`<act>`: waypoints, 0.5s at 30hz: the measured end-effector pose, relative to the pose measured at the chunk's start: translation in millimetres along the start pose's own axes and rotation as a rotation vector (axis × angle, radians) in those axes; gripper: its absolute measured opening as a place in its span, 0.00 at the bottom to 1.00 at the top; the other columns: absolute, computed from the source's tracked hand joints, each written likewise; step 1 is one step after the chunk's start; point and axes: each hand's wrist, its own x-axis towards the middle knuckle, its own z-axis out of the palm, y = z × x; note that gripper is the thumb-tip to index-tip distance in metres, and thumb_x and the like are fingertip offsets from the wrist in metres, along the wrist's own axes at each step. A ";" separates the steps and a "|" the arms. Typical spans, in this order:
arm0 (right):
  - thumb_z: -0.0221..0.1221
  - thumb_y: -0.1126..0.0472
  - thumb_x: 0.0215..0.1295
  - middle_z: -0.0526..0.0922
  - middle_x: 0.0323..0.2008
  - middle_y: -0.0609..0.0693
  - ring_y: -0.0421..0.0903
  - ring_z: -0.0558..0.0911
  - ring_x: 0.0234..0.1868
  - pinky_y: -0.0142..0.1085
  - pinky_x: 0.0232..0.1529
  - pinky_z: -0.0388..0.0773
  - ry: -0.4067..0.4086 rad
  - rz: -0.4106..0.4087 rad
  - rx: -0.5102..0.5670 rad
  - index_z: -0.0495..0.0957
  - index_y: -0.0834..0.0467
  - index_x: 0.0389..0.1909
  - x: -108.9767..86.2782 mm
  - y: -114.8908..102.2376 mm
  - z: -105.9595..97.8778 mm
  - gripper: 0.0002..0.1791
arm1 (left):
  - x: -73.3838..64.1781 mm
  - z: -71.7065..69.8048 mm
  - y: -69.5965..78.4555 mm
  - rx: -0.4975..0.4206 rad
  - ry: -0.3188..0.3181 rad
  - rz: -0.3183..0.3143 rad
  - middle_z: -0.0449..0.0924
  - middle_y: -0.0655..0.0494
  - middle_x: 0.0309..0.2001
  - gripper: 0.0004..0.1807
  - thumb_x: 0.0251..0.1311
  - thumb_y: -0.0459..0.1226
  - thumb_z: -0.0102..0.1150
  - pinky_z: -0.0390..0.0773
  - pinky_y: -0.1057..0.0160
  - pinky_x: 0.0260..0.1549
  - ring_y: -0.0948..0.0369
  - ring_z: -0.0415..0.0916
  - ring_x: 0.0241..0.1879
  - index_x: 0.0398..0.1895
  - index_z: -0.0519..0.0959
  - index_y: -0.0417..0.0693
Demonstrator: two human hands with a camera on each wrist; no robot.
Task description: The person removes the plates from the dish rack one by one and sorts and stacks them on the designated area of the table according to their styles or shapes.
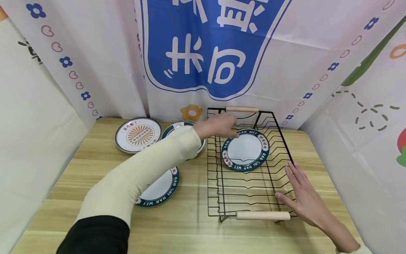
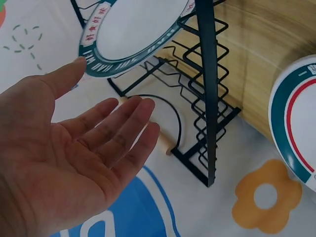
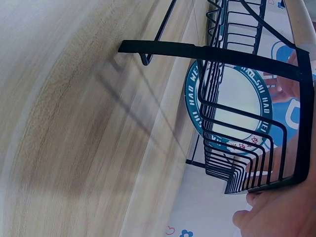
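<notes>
A white plate with a green lettered rim (image 1: 244,150) stands tilted in the black wire dish rack (image 1: 248,194). At its upper left edge is my left hand (image 1: 219,126), fingers loosely extended and palm empty. In the left wrist view, the thumb tip of this hand (image 2: 74,153) is at the rim of the plate (image 2: 143,29); whether it touches is unclear. My right hand (image 1: 306,201) rests along the rack's right side rail, its fingers fairly straight and the thumb over the wires. Part of it is hidden by the rack in the right wrist view.
Left of the rack lie a plate with an orange sunburst (image 1: 139,135), a green-rimmed plate (image 1: 163,188) and another plate (image 1: 179,126), the last two partly covered by my left sleeve. Wooden handles (image 1: 263,215) cap the rack's ends. A printed curtain (image 1: 120,70) hangs behind the table.
</notes>
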 end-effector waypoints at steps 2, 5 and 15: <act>0.66 0.43 0.70 0.46 0.85 0.61 0.55 0.40 0.86 0.64 0.79 0.49 -0.003 0.005 0.003 0.50 0.65 0.83 0.3 -0.2 0.6 0.54 | 9.1 2.1 2.3 -0.005 -0.020 -0.011 0.69 0.60 0.28 0.17 0.74 0.51 0.64 0.62 0.67 0.26 0.65 0.58 0.24 0.35 0.77 0.47; 0.66 0.43 0.70 0.44 0.86 0.60 0.54 0.38 0.86 0.70 0.75 0.54 -0.008 0.011 0.004 0.49 0.64 0.84 0.8 -0.5 0.1 0.54 | 22.0 5.5 6.0 -0.012 -0.061 -0.029 0.52 0.61 0.20 0.26 0.75 0.50 0.63 0.52 0.67 0.23 0.65 0.47 0.20 0.22 0.64 0.52; 0.66 0.43 0.70 0.44 0.86 0.60 0.56 0.39 0.86 0.69 0.76 0.51 -0.011 0.012 0.006 0.48 0.64 0.84 0.4 -0.9 -1.3 0.54 | 39.2 15.2 18.0 -0.053 -0.171 -0.040 0.71 0.56 0.34 0.11 0.78 0.43 0.60 0.77 0.66 0.30 0.63 0.69 0.30 0.42 0.77 0.45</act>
